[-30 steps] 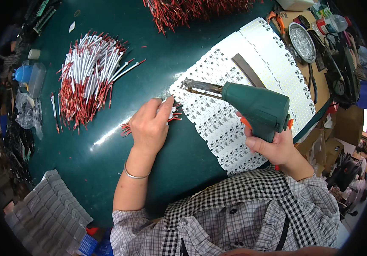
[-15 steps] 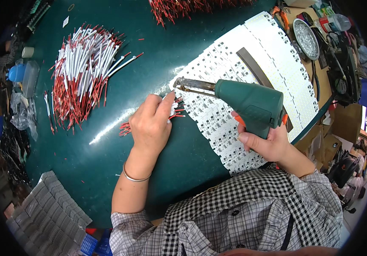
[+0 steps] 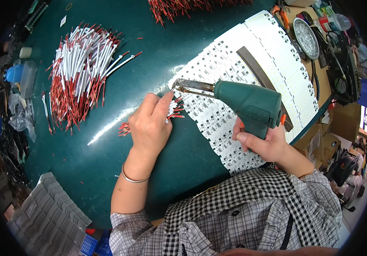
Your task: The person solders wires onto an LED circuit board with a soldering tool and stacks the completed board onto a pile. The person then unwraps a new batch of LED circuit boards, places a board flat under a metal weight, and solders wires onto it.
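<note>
My right hand is wrapped round the grip of a green soldering gun. Its metal tip points left and meets the left corner of a white sheet of circuit boards, dotted with small black parts. At that same corner, my left hand has its index finger stretched right beside the tip. Under its curled fingers sits a small bunch of red-and-white wires, with ends poking out on both sides. Whatever the fingertips pinch at the tip is too small to make out.
A large pile of white-sleeved red wires lies on the green table at left. More red wires are at the far edge. A dark strip rests on the sheet. Far right stands a metal dish; grey stacked pieces are near left.
Less of the soldering gun's orange trigger shows now, with my right finger over it. My left index finger has shifted slightly at the tip. The wire piles stay as they were.
</note>
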Action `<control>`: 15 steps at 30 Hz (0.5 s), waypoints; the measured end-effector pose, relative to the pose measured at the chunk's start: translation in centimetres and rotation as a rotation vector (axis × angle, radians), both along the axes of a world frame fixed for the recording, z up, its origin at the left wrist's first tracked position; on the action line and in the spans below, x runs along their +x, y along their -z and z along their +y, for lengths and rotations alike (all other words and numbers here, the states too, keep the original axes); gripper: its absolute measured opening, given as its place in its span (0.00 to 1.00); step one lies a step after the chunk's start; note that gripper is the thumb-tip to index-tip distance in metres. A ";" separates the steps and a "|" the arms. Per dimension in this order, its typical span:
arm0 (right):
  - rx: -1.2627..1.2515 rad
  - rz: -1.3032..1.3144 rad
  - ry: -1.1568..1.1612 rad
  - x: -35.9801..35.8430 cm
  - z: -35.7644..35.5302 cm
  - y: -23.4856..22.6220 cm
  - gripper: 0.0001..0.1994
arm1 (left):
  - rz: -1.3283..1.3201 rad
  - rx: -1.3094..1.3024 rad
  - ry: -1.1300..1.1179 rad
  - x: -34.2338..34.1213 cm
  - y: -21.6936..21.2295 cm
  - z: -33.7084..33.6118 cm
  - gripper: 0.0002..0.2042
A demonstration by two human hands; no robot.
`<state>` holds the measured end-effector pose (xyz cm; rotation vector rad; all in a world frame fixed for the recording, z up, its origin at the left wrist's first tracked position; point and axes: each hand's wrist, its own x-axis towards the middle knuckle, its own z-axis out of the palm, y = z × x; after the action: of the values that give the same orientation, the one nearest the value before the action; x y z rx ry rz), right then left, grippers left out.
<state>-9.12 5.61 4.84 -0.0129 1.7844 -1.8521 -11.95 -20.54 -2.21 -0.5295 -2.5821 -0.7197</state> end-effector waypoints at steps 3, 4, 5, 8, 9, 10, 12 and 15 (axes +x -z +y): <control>0.030 -0.030 0.034 0.1 -0.2 -0.1 0.15 | -0.007 0.003 0.004 0.0 0.0 0.0 0.23; 0.031 -0.032 0.034 0.2 -0.2 -0.1 0.15 | -0.008 0.004 0.004 0.1 -0.1 0.0 0.23; 0.052 -0.004 0.030 0.3 -0.1 0.0 0.15 | -0.009 0.005 0.007 0.1 -0.1 0.0 0.23; 0.084 0.024 0.022 0.4 -0.2 0.1 0.16 | -0.008 0.008 0.008 0.1 -0.1 0.0 0.23; 0.095 0.025 0.018 0.4 -0.2 0.0 0.16 | -0.005 0.008 0.007 0.1 -0.1 0.0 0.23; 0.096 0.023 0.017 0.4 0.1 0.0 0.16 | -0.007 0.009 0.006 0.1 -0.1 0.1 0.23; 0.030 -0.045 0.002 0.2 0.6 -0.1 0.18 | -0.016 0.005 0.006 0.1 0.0 0.0 0.22; -0.057 -0.033 0.226 0.3 0.1 -1.3 0.21 | -0.005 0.002 0.014 0.0 -0.2 0.0 0.22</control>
<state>-8.80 5.70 6.19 0.2044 1.7700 -2.0473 -11.90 -20.56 -2.03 -0.5462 -2.5843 -0.7292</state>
